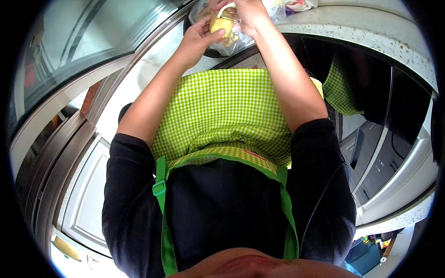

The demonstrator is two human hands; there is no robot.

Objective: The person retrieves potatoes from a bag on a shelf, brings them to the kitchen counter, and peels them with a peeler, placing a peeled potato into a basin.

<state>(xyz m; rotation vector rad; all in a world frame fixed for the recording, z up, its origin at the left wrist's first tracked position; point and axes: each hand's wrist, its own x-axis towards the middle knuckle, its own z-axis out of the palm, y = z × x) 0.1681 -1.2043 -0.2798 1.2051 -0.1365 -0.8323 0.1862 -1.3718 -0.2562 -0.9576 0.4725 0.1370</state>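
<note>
At the top of the view my left hand is wrapped round a yellow, peeled-looking potato. My right hand grips a peeler with a white curved frame, its metal blade lying against or very close to the potato. Below both hands a clear plastic bag lines a dark round bin. Pale scraps that look like peelings show inside the bag. The fingertips of my right hand are partly cut off by the frame's upper edge.
A speckled countertop curves along the upper right above a black glossy appliance front. A glass sliding door stands at left, over a white cabinet door. My green checked apron hangs below my forearms.
</note>
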